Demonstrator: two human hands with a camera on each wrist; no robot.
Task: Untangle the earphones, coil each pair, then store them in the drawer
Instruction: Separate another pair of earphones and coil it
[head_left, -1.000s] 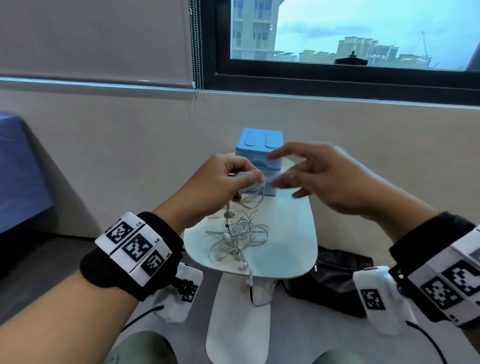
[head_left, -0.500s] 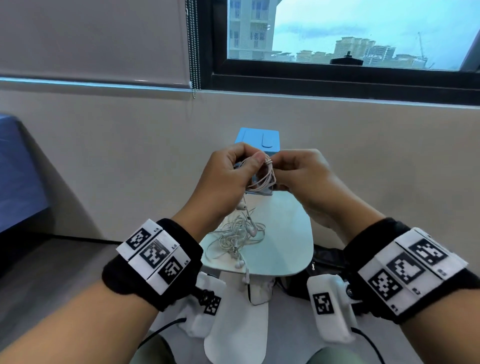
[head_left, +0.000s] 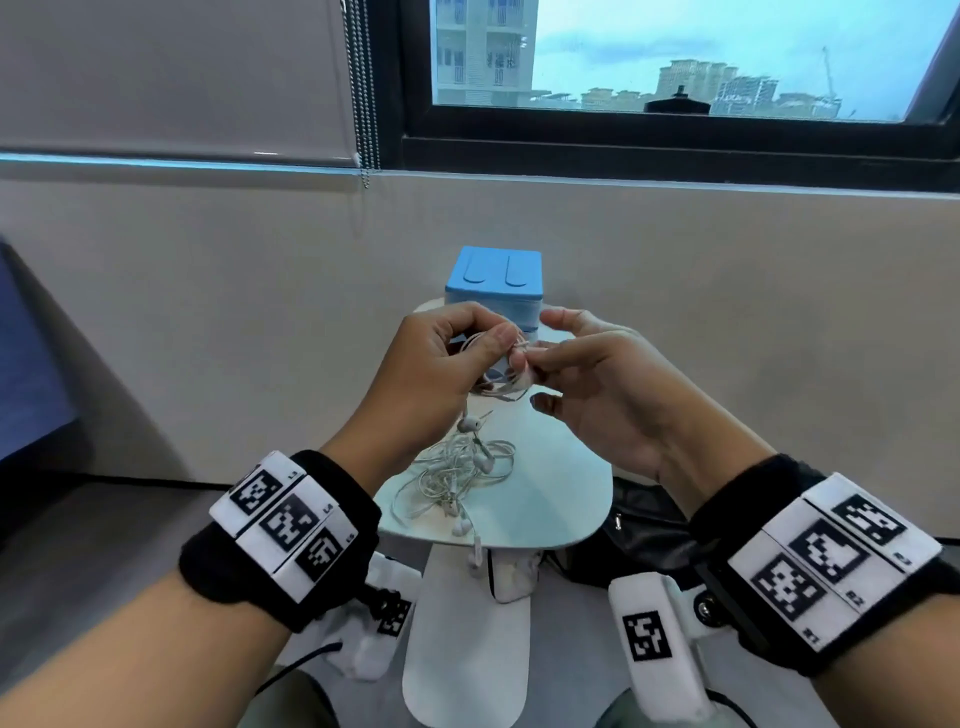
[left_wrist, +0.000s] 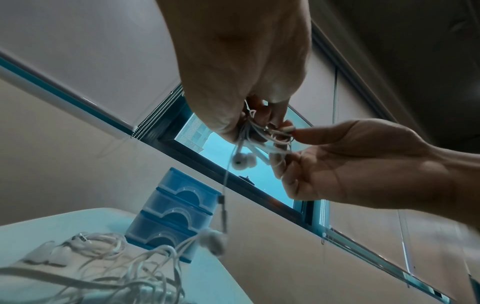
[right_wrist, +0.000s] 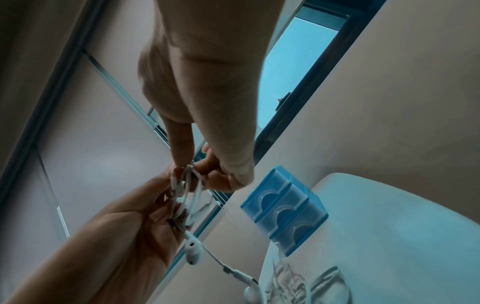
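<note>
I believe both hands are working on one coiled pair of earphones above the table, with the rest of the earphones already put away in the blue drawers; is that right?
Not quite: the rest of the earphones lie tangled on the table, not in the blue drawers, as the head view shows. Both the left hand and right hand do hold one coiled pair.

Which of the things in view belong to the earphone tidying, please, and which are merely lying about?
Belong to the job:
- coiled earphones, gripped by the left hand and pinched by the right hand
- tangled earphones on the white table
- blue drawer unit

Lying about:
- black bag under the table
- blind's bead chain
</note>
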